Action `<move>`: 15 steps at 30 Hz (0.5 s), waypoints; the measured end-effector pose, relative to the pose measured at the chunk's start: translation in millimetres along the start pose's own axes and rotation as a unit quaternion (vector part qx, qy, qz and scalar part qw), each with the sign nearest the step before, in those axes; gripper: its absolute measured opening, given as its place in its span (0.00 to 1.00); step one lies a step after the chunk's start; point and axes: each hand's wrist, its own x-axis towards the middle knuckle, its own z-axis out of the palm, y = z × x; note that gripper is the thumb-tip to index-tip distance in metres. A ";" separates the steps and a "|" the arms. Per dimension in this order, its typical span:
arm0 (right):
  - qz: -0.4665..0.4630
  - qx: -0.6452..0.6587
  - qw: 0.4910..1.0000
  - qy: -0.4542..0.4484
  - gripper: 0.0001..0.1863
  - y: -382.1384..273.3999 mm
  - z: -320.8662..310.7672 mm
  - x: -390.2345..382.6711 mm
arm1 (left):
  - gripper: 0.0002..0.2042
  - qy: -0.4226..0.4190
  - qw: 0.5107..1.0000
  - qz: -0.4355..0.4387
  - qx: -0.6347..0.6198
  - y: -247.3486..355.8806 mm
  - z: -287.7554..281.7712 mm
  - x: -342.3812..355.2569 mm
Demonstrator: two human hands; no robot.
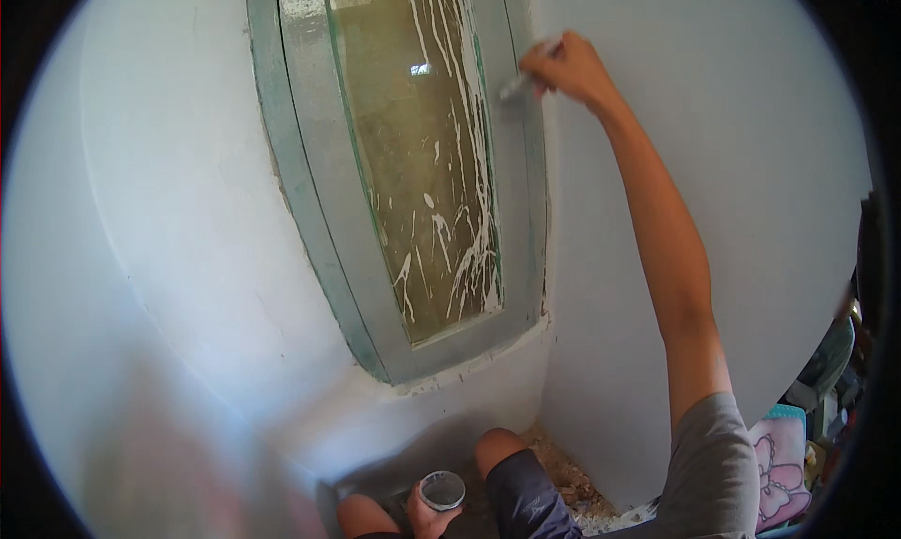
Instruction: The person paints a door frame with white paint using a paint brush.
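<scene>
My right hand [566,67] is raised at the upper right, its fingers closed around a paintbrush [514,88]. The bristle end lies at the right side of the grey window frame [511,164]; I cannot tell for certain that it touches. Low down between my knees, my left hand [427,517] grips a small round paint container [442,489] with dark grey content. Inside the frame, the glass pane [394,164] carries pale drips and splashes, mostly along its right side. Older green paint shows at the frame's edges.
White walls flank the window: the left wall [169,192] and the right wall [704,98], which meets the frame closely. Brown rubble [568,478] lies on the floor by the right wall's foot. A pink patterned cloth [781,469] and assorted clutter stand at the lower right.
</scene>
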 end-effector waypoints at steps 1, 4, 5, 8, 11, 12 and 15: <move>-0.013 -0.015 1.000 0.014 0.17 -4.9 -1.6 22.2 | 0.46 -0.002 1.000 -0.002 -0.001 -3.0 -0.5 12.0; -0.050 -0.029 0.997 0.058 0.14 -17.3 1.0 70.7 | 0.46 -0.014 1.000 0.001 -0.011 -11.3 11.0 22.1; -0.037 -0.022 0.995 0.087 0.13 -25.4 -2.8 81.8 | 0.46 -0.012 1.000 0.007 -0.012 -11.0 10.3 23.6; -0.067 0.041 0.986 0.147 0.13 -27.9 -0.9 76.3 | 0.46 -0.004 1.000 0.018 -0.012 -13.4 6.6 30.6; -0.176 0.110 0.949 0.239 0.13 -24.4 11.7 69.8 | 0.45 -0.004 1.000 0.026 -0.015 -17.7 5.5 41.1; -0.243 0.124 0.915 0.299 0.13 -22.3 15.4 69.4 | 0.45 -0.006 0.999 0.029 -0.017 -19.0 6.0 45.2; -0.169 0.064 0.947 0.265 0.16 -8.4 23.9 62.0 | 0.45 -0.016 0.999 0.033 -0.024 -22.7 10.1 51.8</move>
